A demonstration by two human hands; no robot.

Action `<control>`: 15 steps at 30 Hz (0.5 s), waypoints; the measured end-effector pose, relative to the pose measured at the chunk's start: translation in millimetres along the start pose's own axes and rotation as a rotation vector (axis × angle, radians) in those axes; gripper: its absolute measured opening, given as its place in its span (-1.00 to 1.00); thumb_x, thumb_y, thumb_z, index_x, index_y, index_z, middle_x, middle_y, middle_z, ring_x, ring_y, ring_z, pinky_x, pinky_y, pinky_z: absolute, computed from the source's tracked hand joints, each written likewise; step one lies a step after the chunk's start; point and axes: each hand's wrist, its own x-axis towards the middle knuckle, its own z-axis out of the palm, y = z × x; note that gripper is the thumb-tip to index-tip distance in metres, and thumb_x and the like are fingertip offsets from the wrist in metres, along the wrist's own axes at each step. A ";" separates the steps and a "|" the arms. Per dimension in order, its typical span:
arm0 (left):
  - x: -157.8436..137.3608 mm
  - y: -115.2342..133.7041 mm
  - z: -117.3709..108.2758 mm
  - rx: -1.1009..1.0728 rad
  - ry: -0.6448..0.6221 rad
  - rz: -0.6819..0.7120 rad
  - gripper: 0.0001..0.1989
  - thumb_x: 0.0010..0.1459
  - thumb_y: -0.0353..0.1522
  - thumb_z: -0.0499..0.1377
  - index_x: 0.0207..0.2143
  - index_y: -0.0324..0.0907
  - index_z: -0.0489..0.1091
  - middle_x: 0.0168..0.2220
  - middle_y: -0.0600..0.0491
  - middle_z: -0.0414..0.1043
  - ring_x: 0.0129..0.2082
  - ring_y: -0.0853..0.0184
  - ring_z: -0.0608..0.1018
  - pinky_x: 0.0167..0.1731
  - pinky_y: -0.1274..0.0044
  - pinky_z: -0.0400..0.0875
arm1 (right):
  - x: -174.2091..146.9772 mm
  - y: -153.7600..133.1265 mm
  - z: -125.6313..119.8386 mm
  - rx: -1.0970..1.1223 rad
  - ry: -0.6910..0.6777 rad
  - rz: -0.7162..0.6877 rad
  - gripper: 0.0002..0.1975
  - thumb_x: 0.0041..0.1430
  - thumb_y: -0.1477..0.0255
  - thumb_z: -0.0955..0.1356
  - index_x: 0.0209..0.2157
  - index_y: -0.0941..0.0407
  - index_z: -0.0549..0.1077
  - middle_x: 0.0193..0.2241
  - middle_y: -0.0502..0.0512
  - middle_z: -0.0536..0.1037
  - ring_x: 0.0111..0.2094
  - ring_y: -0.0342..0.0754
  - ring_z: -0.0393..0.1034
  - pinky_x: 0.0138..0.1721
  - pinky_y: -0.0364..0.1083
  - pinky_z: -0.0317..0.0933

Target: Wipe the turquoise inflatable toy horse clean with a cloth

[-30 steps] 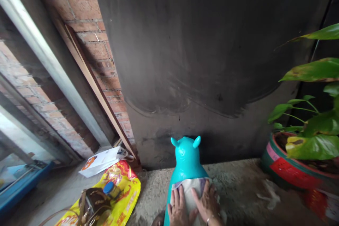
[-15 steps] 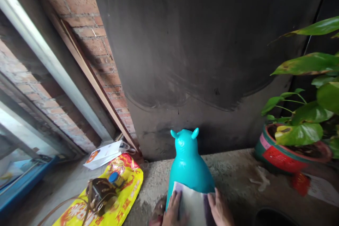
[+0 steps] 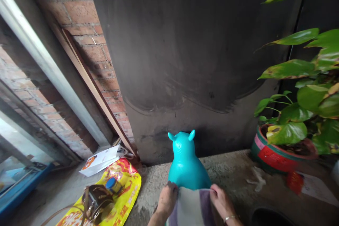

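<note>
A striped cloth (image 3: 189, 204), pale grey with purple bands, is stretched between my two hands at the bottom of the head view. My left hand (image 3: 168, 197) pinches its upper left corner. The upper right corner is gripped by my right hand (image 3: 221, 199), which has a bracelet at the wrist. Just beyond the cloth stands a glossy turquoise animal-shaped figure (image 3: 185, 166) with two small ears, facing the dark panel. The cloth hides its lower part.
To the left lies a yellow printed bag (image 3: 129, 190), with a brown strapped bag (image 3: 97, 201) and a blue-capped container (image 3: 112, 184) on it. A white paper bag (image 3: 102, 160) is behind. At right stands a potted plant (image 3: 278, 155). A dark panel (image 3: 190, 60) rises ahead.
Both hands, flat on the cloth before, now grip its upper corners. The cloth's top edge is pulled straight between them. The view has shifted slightly to the right.
</note>
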 end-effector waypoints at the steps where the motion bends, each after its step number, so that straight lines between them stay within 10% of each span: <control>1: 1.3 2.1 -9.8 -0.024 0.024 0.008 -0.72 0.11 -0.51 0.00 -0.33 -0.19 0.51 -0.31 0.01 0.53 -0.24 0.30 0.53 -0.19 0.53 0.36 | 6.9 -8.8 -10.4 0.033 -0.003 -0.019 -0.68 0.10 0.40 0.13 -0.46 0.03 0.48 -0.49 0.04 0.60 -0.43 -0.07 0.50 -0.38 -0.16 0.30; 10: -11.9 38.4 -127.0 -0.192 0.287 0.233 -0.78 0.16 -0.26 0.00 -0.40 -0.15 0.38 -0.33 0.05 0.37 -0.27 0.31 0.44 -0.22 0.52 0.34 | 41.1 -86.1 -105.6 0.186 0.050 -0.296 -0.63 0.26 0.19 0.12 -0.28 0.06 0.45 -0.30 0.07 0.48 -0.30 -0.07 0.41 -0.23 -0.10 0.23; 15: -53.7 30.1 -108.7 -0.144 0.139 0.232 -0.78 0.16 -0.29 0.00 -0.42 -0.11 0.41 -0.32 0.06 0.43 -0.26 0.32 0.46 -0.21 0.51 0.36 | -11.6 -60.6 -91.8 0.112 0.000 -0.378 -0.60 0.31 0.18 0.10 -0.34 -0.01 0.48 -0.32 0.09 0.49 -0.28 -0.04 0.42 -0.22 -0.07 0.27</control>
